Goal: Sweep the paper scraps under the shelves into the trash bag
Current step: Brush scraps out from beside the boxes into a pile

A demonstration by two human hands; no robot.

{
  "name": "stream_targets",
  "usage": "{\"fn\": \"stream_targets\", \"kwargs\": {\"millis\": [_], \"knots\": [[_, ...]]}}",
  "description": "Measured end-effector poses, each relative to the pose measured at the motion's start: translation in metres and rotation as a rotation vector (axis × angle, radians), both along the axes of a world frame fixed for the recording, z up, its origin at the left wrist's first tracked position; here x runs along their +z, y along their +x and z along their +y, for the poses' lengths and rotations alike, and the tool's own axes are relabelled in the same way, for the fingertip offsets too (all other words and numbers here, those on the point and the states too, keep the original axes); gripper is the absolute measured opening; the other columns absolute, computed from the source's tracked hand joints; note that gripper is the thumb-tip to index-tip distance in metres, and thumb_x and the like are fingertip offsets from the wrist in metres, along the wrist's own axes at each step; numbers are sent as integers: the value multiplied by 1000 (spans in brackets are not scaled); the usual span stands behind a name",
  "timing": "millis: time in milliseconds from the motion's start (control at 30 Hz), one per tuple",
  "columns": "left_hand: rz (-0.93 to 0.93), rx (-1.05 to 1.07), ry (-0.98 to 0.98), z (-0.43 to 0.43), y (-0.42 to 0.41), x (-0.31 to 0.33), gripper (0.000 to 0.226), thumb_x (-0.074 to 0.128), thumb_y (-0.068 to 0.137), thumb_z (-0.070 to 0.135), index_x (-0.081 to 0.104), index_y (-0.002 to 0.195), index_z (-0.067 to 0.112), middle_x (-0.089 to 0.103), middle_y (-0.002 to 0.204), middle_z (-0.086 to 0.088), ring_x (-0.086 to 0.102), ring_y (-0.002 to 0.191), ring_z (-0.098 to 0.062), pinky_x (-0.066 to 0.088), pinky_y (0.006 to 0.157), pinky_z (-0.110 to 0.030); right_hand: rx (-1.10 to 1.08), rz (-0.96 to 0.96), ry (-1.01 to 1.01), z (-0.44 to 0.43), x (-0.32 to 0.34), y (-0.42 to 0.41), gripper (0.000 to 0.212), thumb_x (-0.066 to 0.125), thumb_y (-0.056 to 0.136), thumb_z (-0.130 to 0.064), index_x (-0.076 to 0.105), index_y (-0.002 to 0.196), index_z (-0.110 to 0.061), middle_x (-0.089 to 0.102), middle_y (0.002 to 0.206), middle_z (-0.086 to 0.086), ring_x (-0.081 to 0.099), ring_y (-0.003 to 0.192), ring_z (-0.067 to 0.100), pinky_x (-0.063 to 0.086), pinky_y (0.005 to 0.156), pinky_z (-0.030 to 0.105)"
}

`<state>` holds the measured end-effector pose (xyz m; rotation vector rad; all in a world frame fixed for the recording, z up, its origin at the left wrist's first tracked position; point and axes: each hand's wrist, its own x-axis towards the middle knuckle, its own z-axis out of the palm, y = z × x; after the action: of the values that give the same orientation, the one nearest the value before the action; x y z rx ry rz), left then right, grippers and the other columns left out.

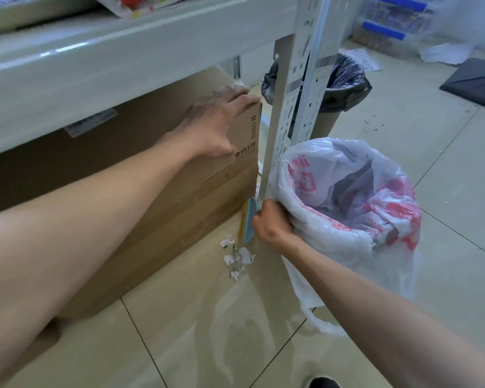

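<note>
Torn white paper scraps (238, 257) lie on the tiled floor by the corner of a big cardboard box (140, 175) under the grey shelf (101, 68). My left hand (216, 121) rests flat on the box's upper right corner, fingers straight. My right hand (272, 221) grips a small blue brush with yellow bristles (247, 221), held upright just above the scraps, beside the box edge. A white trash bag with red print (347, 208) stands open right of that hand, touching it.
A perforated shelf post (294, 102) stands between the box and the bag. Behind it is a bin with a black liner (345, 88). More small scraps (371, 124) dot the floor farther right. A dark mat (476, 82) and papers lie at the back right.
</note>
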<state>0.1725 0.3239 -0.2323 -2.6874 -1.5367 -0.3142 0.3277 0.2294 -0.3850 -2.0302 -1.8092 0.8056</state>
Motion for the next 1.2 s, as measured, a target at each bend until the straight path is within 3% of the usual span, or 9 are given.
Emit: {"fn": "stream_targets", "kwargs": {"millis": [67,233,333,467,567,667,933,1200], "knots": [[-8,10,9,-1,1,-1,101,87,66,31,30,149,38,24,159,8,27,144,-22,32,110,-44,4,-13,11,2,0,7,17,55,85,-19,44,74,-13,38,62,-3,45,61,16,37,60,29],[9,23,-1,0,5,-1,104,88,65,31,27,148,40,21,159,9,25,145,-22,34,108,-46,-34,3,27,8,6,24,28,53,84,-15,39,60,-13,43,60,2,47,56,18,42,57,29],[40,26,-12,2,4,-2,106,86,67,33,22,151,40,12,163,9,10,150,-18,24,112,-51,-51,5,24,12,8,34,29,54,82,-12,39,57,-14,43,58,3,45,52,16,37,49,25],[32,17,-27,3,3,-2,103,85,68,30,23,150,40,14,162,9,9,150,-16,7,110,-38,-62,25,40,12,8,44,31,53,84,-12,39,56,-15,42,56,2,45,51,15,30,42,22],[48,12,-21,2,3,-2,102,83,71,31,21,151,40,13,163,7,9,150,-16,4,108,-36,-54,24,25,10,8,47,21,53,85,-12,48,65,-8,46,61,5,53,58,22,42,50,27],[46,20,-24,1,2,-3,102,83,71,32,20,151,40,13,163,8,9,150,-16,2,108,-36,-31,-24,16,11,8,44,12,51,83,-11,50,72,-5,46,63,7,54,64,27,39,55,29],[26,17,-26,-4,-4,-3,99,83,71,35,22,149,43,16,162,11,12,149,-16,7,109,-38,46,-130,72,12,1,33,6,55,80,-10,49,78,-8,51,69,10,51,55,27,24,37,23],[12,19,-55,-10,-8,-1,98,84,71,34,23,147,44,15,162,12,11,150,-15,4,107,-39,52,-172,137,18,-3,38,9,58,79,-9,59,85,-2,47,61,7,51,54,28,23,40,22]]}}
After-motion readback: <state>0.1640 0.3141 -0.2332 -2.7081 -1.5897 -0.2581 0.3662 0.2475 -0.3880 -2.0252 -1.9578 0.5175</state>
